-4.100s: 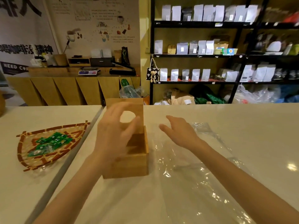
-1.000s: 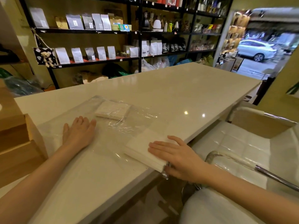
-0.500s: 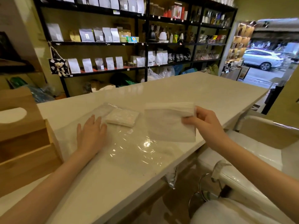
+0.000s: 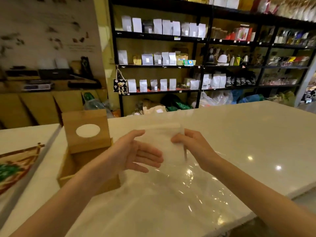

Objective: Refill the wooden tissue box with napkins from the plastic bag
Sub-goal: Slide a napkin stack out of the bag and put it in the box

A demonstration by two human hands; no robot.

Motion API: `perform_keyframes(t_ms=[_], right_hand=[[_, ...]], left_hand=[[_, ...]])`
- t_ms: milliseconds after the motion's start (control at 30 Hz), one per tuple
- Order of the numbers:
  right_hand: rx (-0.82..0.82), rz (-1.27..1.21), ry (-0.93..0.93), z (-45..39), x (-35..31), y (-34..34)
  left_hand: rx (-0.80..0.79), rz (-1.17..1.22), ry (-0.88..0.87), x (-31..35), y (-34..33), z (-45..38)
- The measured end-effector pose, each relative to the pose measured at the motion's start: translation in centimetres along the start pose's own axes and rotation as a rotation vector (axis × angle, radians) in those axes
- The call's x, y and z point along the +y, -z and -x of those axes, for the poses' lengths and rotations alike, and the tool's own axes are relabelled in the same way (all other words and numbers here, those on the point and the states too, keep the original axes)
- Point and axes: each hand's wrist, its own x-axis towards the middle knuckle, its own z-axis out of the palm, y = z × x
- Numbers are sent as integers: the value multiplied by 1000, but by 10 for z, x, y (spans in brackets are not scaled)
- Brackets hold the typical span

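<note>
A stack of white napkins [image 4: 164, 141] is held upright above the counter, just right of the wooden tissue box [image 4: 87, 151]. My right hand [image 4: 189, 146] grips the stack's right edge. My left hand [image 4: 135, 154] is open, palm up, fingers spread, at the stack's left side and partly under it. The box stands open, its lid with an oval hole [image 4: 88, 130] tilted up at the back. The clear plastic bag [image 4: 179, 190] lies flat on the white counter below my hands.
A woven basket tray with green packets [image 4: 15, 166] lies on the adjoining counter at left, past a seam. Black shelves with pouches [image 4: 162, 57] stand behind the counter. The counter's right edge [image 4: 256, 194] drops off near my right forearm.
My right hand has carried the napkin stack left toward the box. My left hand has lifted off the bag and come up beside the stack. My view has swung left.
</note>
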Motion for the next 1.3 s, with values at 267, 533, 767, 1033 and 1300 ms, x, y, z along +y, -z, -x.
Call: perform_keyframes(t_ms=[267,533,767,1033,1300], right_hand=[[-413,359,632,-21,-16,-78],[-519,869,1157,-48,5,-114],[-394,276,591,-50,3,-122],[-607,-412,-539,-58,-7,-127],[-584,-176,-372,-76,-8,-130]], left_hand=[[166,655,-3,-26,77,46],[452,525,33,-28,108,72],[484,522,-55,-34,120,71],[424,563,-108,-33,127,66],[440,450,-36,-39,135,63]])
